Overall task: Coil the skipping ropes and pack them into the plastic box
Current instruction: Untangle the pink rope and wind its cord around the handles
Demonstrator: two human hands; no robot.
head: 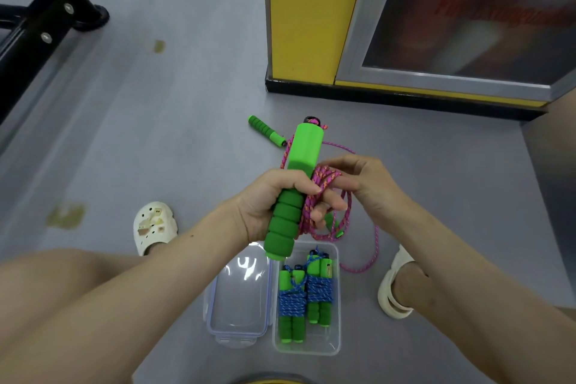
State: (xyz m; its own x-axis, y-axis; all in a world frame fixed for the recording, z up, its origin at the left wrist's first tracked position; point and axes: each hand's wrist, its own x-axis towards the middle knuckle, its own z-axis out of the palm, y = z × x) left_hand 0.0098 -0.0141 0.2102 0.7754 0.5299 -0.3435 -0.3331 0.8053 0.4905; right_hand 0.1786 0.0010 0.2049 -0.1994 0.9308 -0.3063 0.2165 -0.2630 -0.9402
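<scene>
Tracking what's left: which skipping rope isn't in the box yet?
The pink rope, held by the left hand and right hand; the two blue ropes lie bundled in the box.

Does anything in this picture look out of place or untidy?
One green foam handle lies alone on the grey floor, away from the clear plastic box. Pink braided rope trails loose there too, not yet coiled.

I see the pink rope (324, 177) looped beside its upright green handle (304, 146); two blue-wound ropes (319, 288) lie in the clear box (307, 351)
</scene>
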